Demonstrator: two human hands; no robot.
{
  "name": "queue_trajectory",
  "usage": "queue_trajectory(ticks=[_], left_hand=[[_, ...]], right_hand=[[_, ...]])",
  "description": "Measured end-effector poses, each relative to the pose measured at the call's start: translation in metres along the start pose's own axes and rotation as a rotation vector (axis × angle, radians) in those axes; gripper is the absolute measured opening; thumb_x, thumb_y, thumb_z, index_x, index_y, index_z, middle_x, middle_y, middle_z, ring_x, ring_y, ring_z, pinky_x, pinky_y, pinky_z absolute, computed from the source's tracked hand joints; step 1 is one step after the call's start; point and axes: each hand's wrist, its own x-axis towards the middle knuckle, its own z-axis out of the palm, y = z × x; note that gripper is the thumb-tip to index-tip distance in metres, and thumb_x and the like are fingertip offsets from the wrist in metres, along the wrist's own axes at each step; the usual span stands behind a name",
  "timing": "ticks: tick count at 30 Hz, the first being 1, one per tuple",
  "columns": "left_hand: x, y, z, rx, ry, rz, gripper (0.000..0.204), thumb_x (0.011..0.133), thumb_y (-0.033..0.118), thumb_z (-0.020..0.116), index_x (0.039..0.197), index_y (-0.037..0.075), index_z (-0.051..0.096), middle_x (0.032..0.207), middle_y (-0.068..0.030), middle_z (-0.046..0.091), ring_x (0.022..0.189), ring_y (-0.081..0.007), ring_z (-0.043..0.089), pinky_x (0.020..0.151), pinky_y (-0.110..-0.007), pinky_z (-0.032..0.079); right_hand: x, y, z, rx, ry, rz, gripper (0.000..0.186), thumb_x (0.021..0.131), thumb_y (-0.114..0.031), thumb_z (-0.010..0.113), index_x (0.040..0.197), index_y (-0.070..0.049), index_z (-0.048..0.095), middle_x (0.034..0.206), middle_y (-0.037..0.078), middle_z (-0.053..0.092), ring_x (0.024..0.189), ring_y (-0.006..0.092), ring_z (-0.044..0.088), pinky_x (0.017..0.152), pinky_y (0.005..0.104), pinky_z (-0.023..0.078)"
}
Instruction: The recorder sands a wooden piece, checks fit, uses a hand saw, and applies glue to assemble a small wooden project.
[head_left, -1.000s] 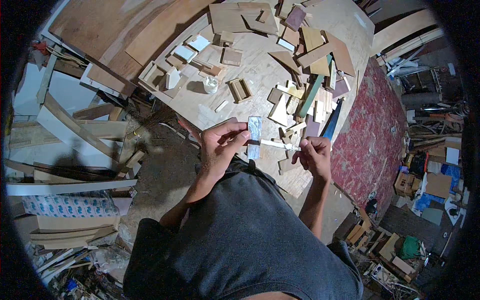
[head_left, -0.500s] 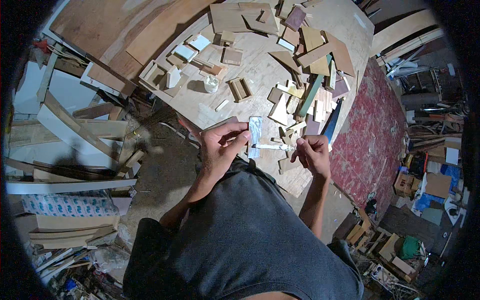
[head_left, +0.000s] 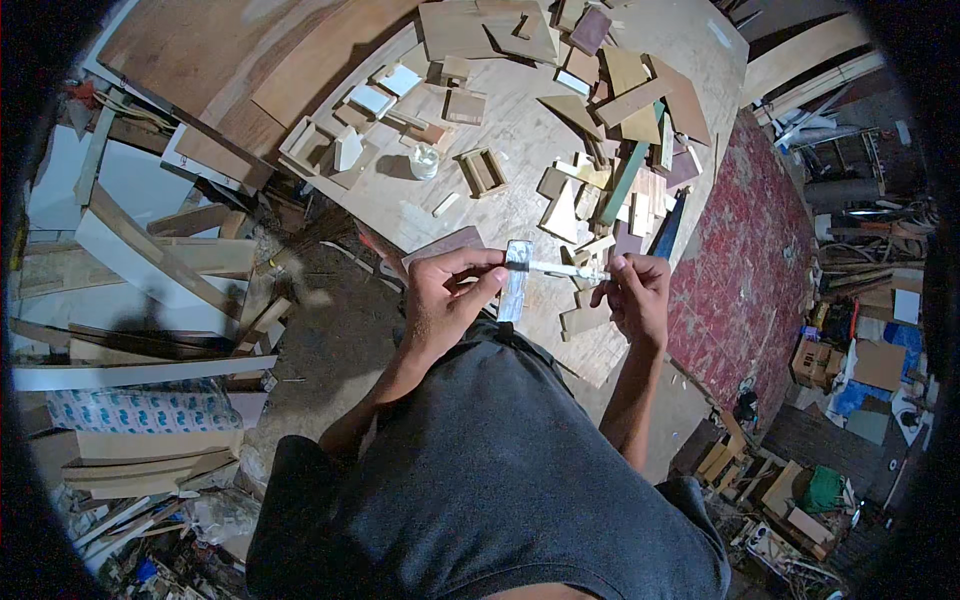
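Observation:
Between the thumb and fingers of my left hand (head_left: 447, 298) is a small rectangular wood piece (head_left: 514, 297), held upright over the table's near edge. Its face shines with a wet whitish coating. My right hand (head_left: 640, 297) pinches the end of a thin white-handled brush (head_left: 562, 270). The brush's dark tip touches the upper part of the piece, close to my left fingertips. Farther off on the table stands a small open jar (head_left: 424, 162) with white stuff in it. A little open wooden box frame (head_left: 483, 173) lies to its right.
The pale wooden table (head_left: 400, 225) carries a heap of wood offcuts (head_left: 625, 120) on its right side. Small blocks and another open box (head_left: 305, 146) lie at the left. Boards and scrap (head_left: 150, 235) crowd the left, and a red floor patch (head_left: 740, 240) lies right.
The brush tip has moved from the lower half of the wood piece to its upper part. My right hand has risen slightly with it, while my left hand has barely shifted.

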Motion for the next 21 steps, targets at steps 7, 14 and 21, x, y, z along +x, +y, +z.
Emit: queue_trajectory(ticks=[7, 14, 21], left_hand=[[-0.001, -0.002, -0.001, -0.097, 0.046, -0.001, 0.017, 0.087, 0.005, 0.068, 0.1, -0.006, 0.069, 0.085, -0.0057, 0.069, 0.074, -0.0076, 0.064, 0.065, -0.02, 0.05], [0.001, -0.006, -0.004, -0.095, 0.071, 0.019, 0.016, 0.086, 0.003, 0.067, 0.099, -0.007, 0.068, 0.086, -0.007, 0.068, 0.076, -0.0094, 0.065, 0.066, -0.021, 0.052], [0.002, -0.005, 0.001, -0.132, 0.065, 0.027, 0.016, 0.086, 0.002, 0.068, 0.098, -0.007, 0.067, 0.088, -0.0065, 0.067, 0.077, -0.0096, 0.064, 0.067, -0.021, 0.052]], right_hand=[[-0.003, 0.004, 0.003, -0.047, -0.062, 0.053, 0.041, 0.095, -0.016, 0.061, 0.057, -0.004, 0.051, 0.047, 0.001, 0.049, 0.034, 0.0065, 0.042, 0.039, 0.0266, 0.046], [-0.009, 0.007, 0.0, -0.089, -0.132, 0.117, 0.042, 0.094, -0.018, 0.063, 0.057, -0.005, 0.051, 0.047, 0.002, 0.051, 0.034, 0.007, 0.043, 0.037, 0.0246, 0.041], [0.0, 0.008, 0.004, -0.074, -0.056, 0.038, 0.041, 0.095, -0.019, 0.062, 0.059, -0.002, 0.054, 0.05, 0.003, 0.052, 0.036, 0.0069, 0.044, 0.038, 0.025, 0.042]])
